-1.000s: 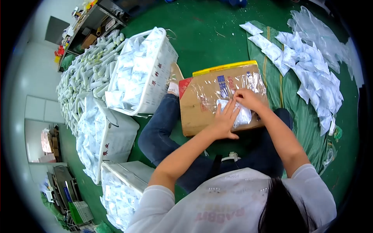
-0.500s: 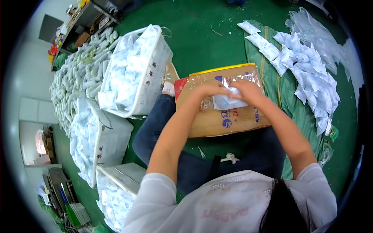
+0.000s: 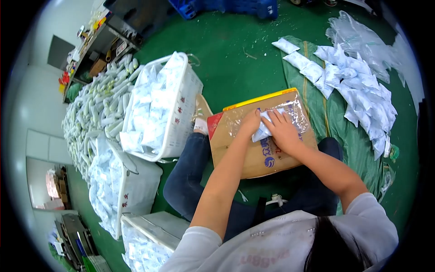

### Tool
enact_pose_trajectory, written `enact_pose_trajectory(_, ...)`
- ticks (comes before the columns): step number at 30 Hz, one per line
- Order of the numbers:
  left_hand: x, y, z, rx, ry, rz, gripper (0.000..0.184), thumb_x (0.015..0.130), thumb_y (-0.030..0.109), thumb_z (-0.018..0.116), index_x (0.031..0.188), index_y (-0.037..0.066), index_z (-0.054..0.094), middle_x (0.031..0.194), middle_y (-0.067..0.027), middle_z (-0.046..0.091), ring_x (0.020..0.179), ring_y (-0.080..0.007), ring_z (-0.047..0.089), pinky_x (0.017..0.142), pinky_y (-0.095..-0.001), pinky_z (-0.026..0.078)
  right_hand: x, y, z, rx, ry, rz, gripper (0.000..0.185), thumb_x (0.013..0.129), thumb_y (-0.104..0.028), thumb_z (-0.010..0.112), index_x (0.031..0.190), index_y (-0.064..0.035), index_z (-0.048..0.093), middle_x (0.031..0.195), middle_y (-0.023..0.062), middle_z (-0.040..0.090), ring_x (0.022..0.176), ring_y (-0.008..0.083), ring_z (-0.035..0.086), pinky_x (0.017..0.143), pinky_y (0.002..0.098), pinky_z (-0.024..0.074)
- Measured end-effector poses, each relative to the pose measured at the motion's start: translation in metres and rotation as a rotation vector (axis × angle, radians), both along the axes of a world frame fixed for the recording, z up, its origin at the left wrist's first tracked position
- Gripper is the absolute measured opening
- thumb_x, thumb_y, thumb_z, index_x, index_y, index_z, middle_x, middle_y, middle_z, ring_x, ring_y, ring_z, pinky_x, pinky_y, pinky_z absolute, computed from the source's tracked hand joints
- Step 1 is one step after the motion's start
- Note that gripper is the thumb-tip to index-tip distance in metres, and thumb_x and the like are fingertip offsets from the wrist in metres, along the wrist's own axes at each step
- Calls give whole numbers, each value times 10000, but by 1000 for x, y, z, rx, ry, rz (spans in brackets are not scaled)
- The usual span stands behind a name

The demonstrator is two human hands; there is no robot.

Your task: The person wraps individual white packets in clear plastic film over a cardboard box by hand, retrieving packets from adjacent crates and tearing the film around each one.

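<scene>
A small white-and-blue plastic packet [image 3: 262,132] lies on top of the cardboard box [image 3: 244,158] in front of me. My left hand [image 3: 250,122] has its fingers curled at the packet's left edge. Flat over the packet's right part rests my right hand [image 3: 282,132], fingers spread, hiding much of it. Clear tape runs across the box top under both hands, and blue and red printing shows near the right hand.
To the left stand white plastic crates [image 3: 183,115] filled with similar packets, beside a heap of long wrapped pieces [image 3: 93,109]. More packets [image 3: 362,90] lie on a green sheet [image 3: 333,122] to the right, near crumpled clear plastic [image 3: 358,43]. A blue pallet [image 3: 226,5] is at the back.
The packet, held up between both hands before, now lies pressed on the box. My right hand has flattened over it. The view has tilted up, showing the blue pallet.
</scene>
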State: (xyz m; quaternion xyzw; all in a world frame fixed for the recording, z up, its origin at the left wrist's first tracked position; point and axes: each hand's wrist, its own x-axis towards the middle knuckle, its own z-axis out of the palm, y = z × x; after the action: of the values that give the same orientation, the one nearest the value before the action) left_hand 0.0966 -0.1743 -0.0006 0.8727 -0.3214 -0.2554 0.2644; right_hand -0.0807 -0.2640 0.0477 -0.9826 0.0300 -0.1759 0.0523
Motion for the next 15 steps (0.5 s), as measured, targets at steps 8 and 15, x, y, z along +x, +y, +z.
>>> enact_pose_trajectory(8,-15,7,72,237,-359,-184,824,828,526,676,1514,188,370,1566,-202,335,1457,-337,315,1142,-563,279,4,-12,50,117,434,156,451,721,-125,723,1158,-111,611,988,130,684,905,327,690,739,441,553)
enact_pose_trajectory(15,-88,38,18,-53,-555,-401,774,780,457,707,1487,313,425,1619,-165,206,1494,-357,192,1161,-635,154,-60,15,75,307,595,294,491,672,-288,762,1138,-175,654,870,140,710,823,331,696,721,466,550)
